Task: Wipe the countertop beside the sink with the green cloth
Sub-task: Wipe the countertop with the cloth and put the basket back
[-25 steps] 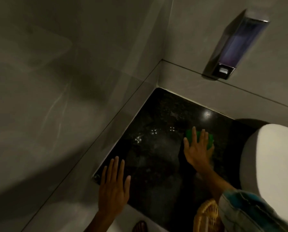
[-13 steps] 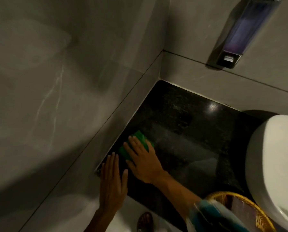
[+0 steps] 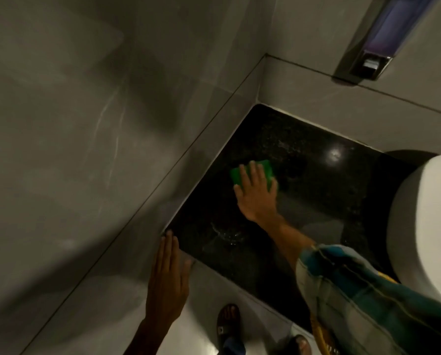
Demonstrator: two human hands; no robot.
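Observation:
The green cloth lies flat on the black speckled countertop, close to the left wall. My right hand presses flat on the cloth with fingers spread, covering its near part. My left hand rests flat with fingers together at the counter's front left corner, holding nothing. The white sink basin stands at the counter's right side. A wet smear shows on the counter near its front edge.
Grey tiled walls close in the counter on the left and at the back. A chrome soap dispenser hangs on the back wall. A woven basket rim sits at the front edge under my sleeve. My sandalled foot is on the floor below.
My right hand has slid the cloth from the front left corner away along the left wall toward the back. My left hand has shifted slightly toward the front edge.

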